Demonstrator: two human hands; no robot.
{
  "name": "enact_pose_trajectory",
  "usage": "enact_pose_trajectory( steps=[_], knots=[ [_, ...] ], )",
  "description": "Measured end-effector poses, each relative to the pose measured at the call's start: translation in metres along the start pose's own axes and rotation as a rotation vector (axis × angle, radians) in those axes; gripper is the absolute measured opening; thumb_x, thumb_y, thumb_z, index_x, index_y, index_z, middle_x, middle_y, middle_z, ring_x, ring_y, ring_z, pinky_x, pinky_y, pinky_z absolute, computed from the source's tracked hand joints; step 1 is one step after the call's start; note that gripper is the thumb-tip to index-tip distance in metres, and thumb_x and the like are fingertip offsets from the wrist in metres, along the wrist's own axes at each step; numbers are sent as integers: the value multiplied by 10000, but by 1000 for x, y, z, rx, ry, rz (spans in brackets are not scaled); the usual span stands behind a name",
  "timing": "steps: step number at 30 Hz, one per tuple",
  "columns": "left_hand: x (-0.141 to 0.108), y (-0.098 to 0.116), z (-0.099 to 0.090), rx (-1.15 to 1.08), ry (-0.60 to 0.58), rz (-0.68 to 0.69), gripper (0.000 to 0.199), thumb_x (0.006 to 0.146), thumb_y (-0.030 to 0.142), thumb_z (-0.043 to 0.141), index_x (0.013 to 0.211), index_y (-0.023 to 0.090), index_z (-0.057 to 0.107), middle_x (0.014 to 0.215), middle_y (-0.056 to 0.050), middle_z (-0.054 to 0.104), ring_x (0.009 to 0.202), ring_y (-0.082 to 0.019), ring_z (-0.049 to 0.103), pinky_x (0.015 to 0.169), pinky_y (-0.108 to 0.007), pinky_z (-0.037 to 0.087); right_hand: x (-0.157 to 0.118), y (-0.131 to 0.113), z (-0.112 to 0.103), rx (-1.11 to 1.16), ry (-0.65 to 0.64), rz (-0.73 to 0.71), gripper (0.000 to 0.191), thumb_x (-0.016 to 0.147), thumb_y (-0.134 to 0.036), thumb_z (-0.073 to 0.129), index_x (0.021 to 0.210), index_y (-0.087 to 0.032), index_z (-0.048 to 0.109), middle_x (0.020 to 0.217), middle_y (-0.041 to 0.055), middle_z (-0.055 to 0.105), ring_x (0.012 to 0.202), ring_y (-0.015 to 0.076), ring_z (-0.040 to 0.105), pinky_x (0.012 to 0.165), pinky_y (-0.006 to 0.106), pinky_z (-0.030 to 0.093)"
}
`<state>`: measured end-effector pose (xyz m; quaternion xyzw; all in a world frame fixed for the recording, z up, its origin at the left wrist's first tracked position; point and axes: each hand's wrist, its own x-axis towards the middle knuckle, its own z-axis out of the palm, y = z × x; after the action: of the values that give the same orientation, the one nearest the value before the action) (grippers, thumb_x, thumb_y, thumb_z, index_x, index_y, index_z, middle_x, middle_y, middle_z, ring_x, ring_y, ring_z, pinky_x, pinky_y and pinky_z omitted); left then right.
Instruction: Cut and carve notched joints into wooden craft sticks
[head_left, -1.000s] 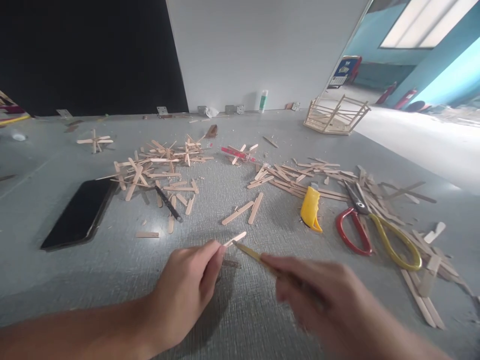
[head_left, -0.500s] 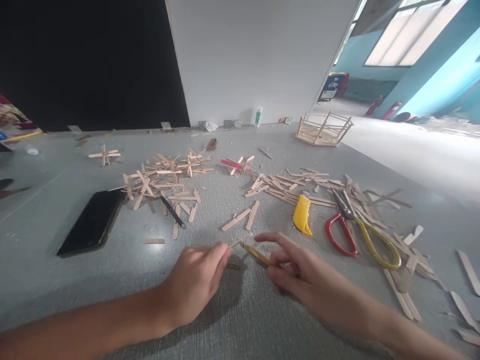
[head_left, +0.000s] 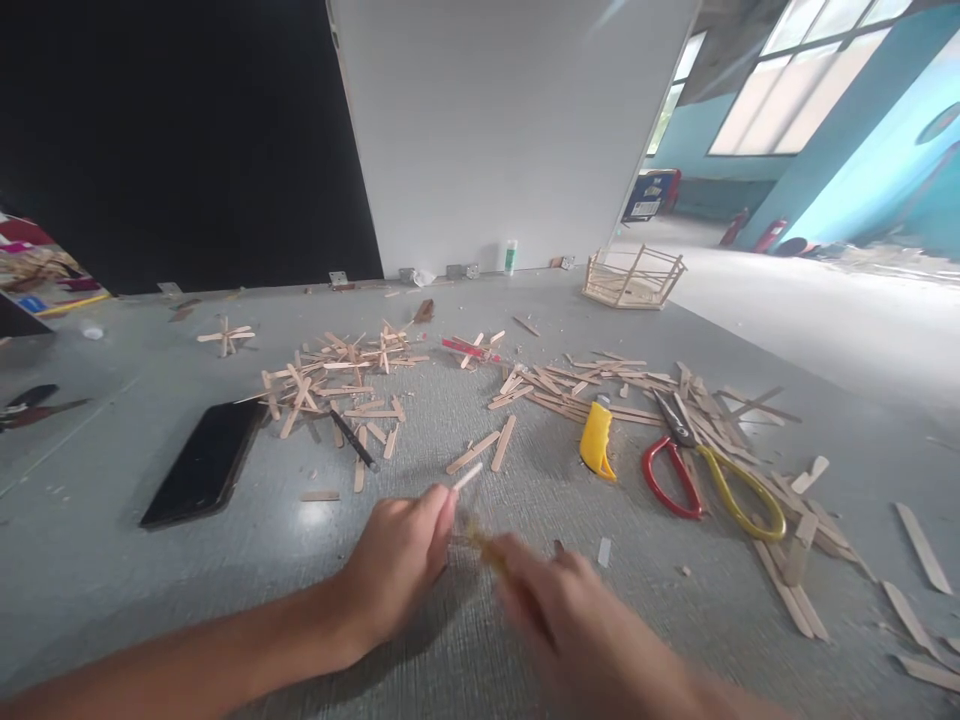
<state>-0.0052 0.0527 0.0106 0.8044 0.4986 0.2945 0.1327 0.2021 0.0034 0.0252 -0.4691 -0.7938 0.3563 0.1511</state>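
Note:
Low in the centre, my left hand [head_left: 397, 570] pinches a short wooden stick [head_left: 468, 476], whose pale end points up and right. Just right of it, my right hand [head_left: 551, 610] is blurred by motion, its fingers wrapped round a thin yellowish-brown tool [head_left: 486, 545]. The tool's tip is smeared and sits below the stick, apart from it. Two loose craft sticks [head_left: 504, 444] lie ahead of my hands. A yellow cutter [head_left: 598, 440] and scissors with red and yellow handles [head_left: 686, 440] rest to the right.
A black phone [head_left: 206, 465] and a black pen [head_left: 352, 440] lie on the left of the grey table [head_left: 262, 620]. Piled sticks [head_left: 337, 365] spread behind them. At the back stand a glue stick [head_left: 511, 257] and a small stick frame [head_left: 634, 280]. More sticks [head_left: 795, 590] lie at right.
My right hand has drawn back toward me and its raised fingers have closed down round the tool. The stick in my left hand now shows a broader, paler face. The view has shifted slightly.

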Motion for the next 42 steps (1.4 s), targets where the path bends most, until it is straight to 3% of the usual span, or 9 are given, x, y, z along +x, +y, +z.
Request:
enact_pose_trajectory(
  steps=[10,14,20,23,25,27,31,36,42],
  knots=[
    [8,-4,-10,-82,89,-17,342,1100,259,363,929,162,643,531,85,477,438,-88,457,481,-205,347,14,17,-45,625,321,261,342,1026,-552,404,984,-224,492,686,-50,592,331,50,423,359,203,276],
    [-4,8,-22,-117,105,342,249,1066,163,470,1258,149,627,850,-12,743,679,-115,688,658,-211,505,15,15,-47,792,230,108,379,992,-578,533,989,-200,501,804,-7,655,366,-5,336,372,171,245],
    [-22,34,-40,-54,22,690,281,1083,141,394,1202,97,645,967,-57,783,774,-145,748,731,-258,597,9,2,-37,875,99,72,338,1012,-525,545,1028,-187,544,824,15,686,341,-7,397,341,152,234],
    [-28,43,-37,-19,9,605,251,1069,140,461,1269,139,612,1052,-27,796,851,-150,755,796,-267,620,8,-1,-36,870,168,95,372,1018,-549,515,1058,-182,563,562,-82,507,391,45,432,383,152,289],
    [-29,45,-33,-8,222,476,410,971,42,607,1365,147,567,1072,-11,798,876,-151,751,796,-251,619,6,-1,-34,886,340,142,402,995,-585,537,1108,-200,541,564,-97,454,435,63,411,392,153,297],
    [-28,46,-29,41,246,483,587,929,0,619,1486,91,459,1192,-64,769,971,-158,744,840,-236,613,4,-1,-30,890,459,149,409,984,-599,554,1112,-211,536,565,-102,422,446,64,353,397,158,278],
    [-29,44,-23,229,177,510,660,996,44,475,1598,23,205,1399,-147,646,1297,-226,610,976,-298,575,-3,-6,-21,970,223,61,447,916,-629,647,1007,-192,616,536,-77,469,439,68,392,431,186,332],
    [-38,42,-10,371,54,532,714,987,39,436,1600,-18,76,1592,-196,405,1510,-411,277,1155,-655,334,-2,-12,-13,1144,216,117,546,718,-607,854,1024,-210,638,822,33,682,731,153,643,656,252,529],
    [-44,37,0,394,-24,576,682,923,86,517,1561,28,283,1690,-172,160,1534,-438,176,1167,-694,274,1,-6,-16,1111,135,229,435,807,-561,801,910,-176,625,724,-43,578,413,7,332,374,156,263]
  ],
)
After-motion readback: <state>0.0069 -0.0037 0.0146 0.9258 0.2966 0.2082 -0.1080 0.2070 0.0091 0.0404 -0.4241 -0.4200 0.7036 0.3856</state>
